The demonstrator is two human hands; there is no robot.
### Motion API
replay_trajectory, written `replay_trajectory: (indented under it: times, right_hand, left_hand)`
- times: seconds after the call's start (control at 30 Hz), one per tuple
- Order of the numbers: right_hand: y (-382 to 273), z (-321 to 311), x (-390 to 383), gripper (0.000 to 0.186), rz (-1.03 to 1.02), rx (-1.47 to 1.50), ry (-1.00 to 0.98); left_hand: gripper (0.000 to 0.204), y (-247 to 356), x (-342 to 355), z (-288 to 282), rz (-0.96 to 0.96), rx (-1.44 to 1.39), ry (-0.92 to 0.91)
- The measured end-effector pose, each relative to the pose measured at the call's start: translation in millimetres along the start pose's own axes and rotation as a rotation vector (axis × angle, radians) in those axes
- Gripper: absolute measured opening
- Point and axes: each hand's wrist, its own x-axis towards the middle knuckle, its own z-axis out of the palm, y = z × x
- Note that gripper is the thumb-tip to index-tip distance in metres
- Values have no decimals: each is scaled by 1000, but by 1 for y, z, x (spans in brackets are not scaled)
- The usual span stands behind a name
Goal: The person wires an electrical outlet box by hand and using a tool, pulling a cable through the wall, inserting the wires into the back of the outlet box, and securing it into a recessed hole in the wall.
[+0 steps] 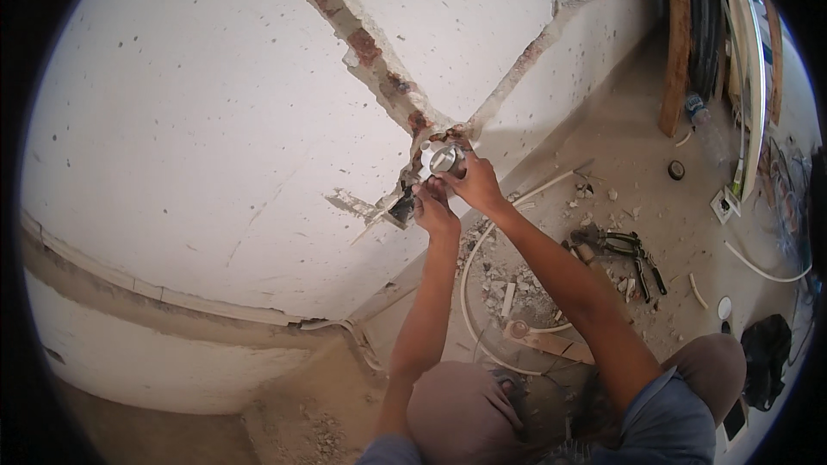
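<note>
My right hand (475,182) is closed around the edge of a round silver-grey fitting (444,160), held against the broken opening in the white wall. Its exact kind is hard to tell. Just below it, my left hand (435,209) has its fingers bent together at the lower rim of the opening; what they hold, if anything, is hidden. A dark gap (400,207) and a thin pale strip (372,227) lie left of this hand. Chiselled channels with bare brick (365,47) run up from the opening, one to the upper left, one to the upper right.
On the dusty floor right of my forearms lie green-and-black pliers (633,254), rubble (523,293), a curved white conduit (466,284) and a flat wooden piece (551,342). Farther off are a plastic bottle (710,138), a tape roll (676,170), leaning planks (676,43) and a black bag (765,362).
</note>
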Motion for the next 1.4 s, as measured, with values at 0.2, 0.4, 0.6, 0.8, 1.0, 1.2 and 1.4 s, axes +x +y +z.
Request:
replay_trajectory:
  times: [0.2, 0.4, 0.6, 0.8, 1.0, 1.2, 1.4]
  right_hand:
    - [-5, -5, -8, 75, -39, 67, 56]
    - [13, -26, -48, 58, -26, 69, 131]
    - [42, -17, -121, 30, 37, 109, 60]
    - [54, -15, -177, 18, 201, 165, 7]
    - [95, -50, -174, 16, 312, 99, 103]
    - [117, -80, -194, 18, 313, 40, -39]
    - [98, -68, -232, 24, 321, -57, -317]
  left_hand:
    - [33, -15, 7, 3, 85, 25, 55]
    - [31, 1, 1, -9, -41, 135, -4]
    - [27, 5, 9, -19, -132, -3, -59]
    - [25, 10, 14, -20, -228, -25, -29]
    - [18, 29, 6, -24, -352, 15, -120]
    - [17, 38, -1, -28, -421, 115, -194]
    - [25, 39, -16, -26, -479, 143, -286]
